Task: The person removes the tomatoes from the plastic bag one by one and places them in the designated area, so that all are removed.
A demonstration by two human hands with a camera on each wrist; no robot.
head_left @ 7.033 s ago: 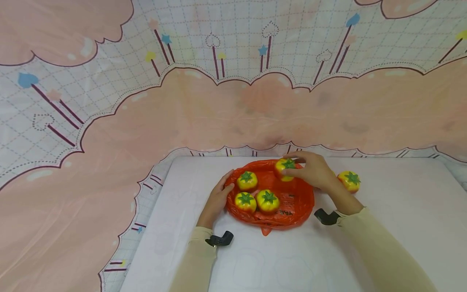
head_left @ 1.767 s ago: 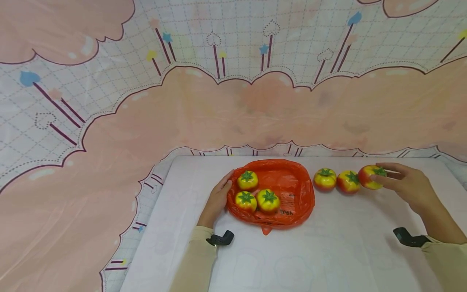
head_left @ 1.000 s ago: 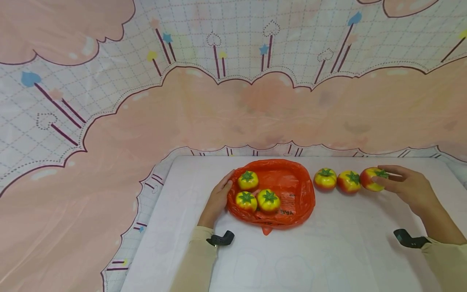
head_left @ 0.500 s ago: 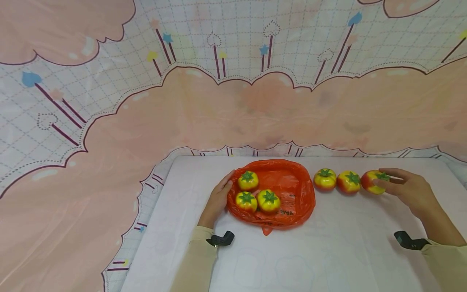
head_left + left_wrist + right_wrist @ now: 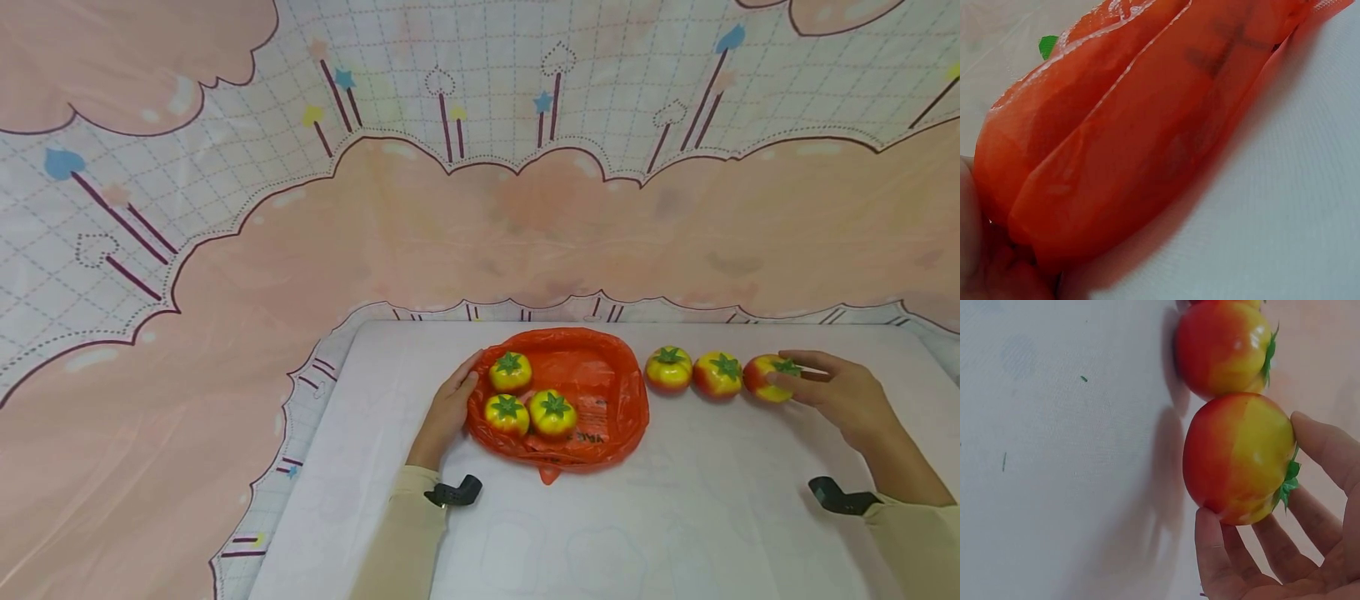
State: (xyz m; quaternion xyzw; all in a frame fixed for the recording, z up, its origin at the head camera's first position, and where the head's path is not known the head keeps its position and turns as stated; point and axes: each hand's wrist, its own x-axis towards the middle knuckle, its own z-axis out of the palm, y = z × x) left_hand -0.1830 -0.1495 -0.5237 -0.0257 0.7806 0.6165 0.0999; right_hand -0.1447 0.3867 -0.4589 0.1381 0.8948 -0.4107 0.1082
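Red bag opn | 3 inner toms | 3 outer toms, rowed

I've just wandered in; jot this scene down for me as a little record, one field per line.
Surface: white tabletop
Container: open red plastic bag
Inside bag: three red-and-yellow fruits
Beside bag: three similar fruits in a row, to its right
Left grip: holds the bag's left side
Right grip: pinches the row's rightmost fruit, leafy top tilted toward the palm
Backdrop: peach-and-white patterned cloth
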